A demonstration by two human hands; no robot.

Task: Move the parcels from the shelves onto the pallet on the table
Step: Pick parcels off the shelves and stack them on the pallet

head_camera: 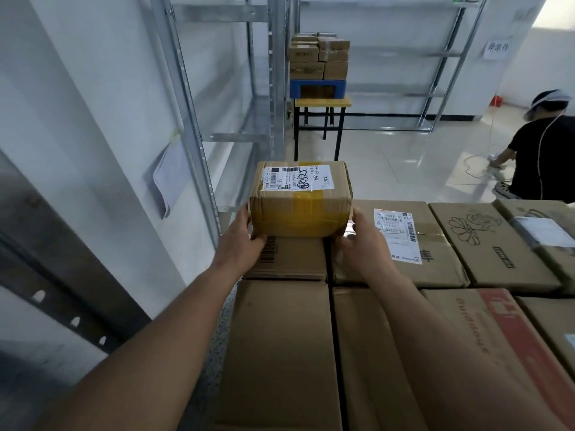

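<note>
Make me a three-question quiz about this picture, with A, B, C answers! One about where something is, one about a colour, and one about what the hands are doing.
1. Where is the blue pallet?
A. on the small table
B. on the floor
C. on a shelf

2. What colour is the tape on the held parcel?
A. red
B. yellow
C. green

3. What are the hands doing?
A. resting open
B. both gripping the parcel
C. only one gripping it

Answers: 1 A, the pallet sits on the yellow-topped table with parcels stacked on it. 2 B, a yellow band crosses the parcel's front. 3 B, the left hand and right hand grip opposite sides of the parcel.
</note>
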